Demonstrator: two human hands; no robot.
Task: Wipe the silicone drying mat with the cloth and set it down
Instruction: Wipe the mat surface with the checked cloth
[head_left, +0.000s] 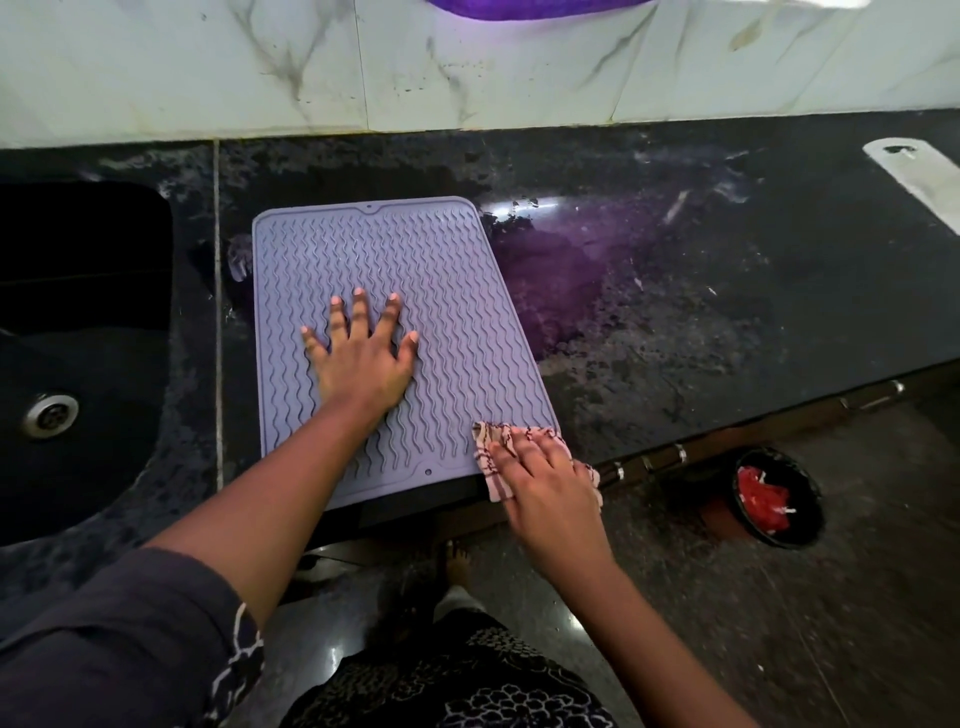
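A lilac silicone drying mat (415, 249) with wavy ridges lies flat on the black stone counter (675, 291), its near edge slightly over the counter's front. My left hand (363, 358) presses flat on the mat's middle with fingers spread. My right hand (545, 478) rests on a pink checked cloth (491, 441) at the mat's near right corner, partly past the counter edge. The hand covers most of the cloth.
A black sink (78, 322) with a metal drain (52, 413) is set in the counter to the left. Wet streaks mark the counter right of the mat. A black bin (779, 499) with red contents stands on the floor. A white marble wall (467, 67) backs the counter.
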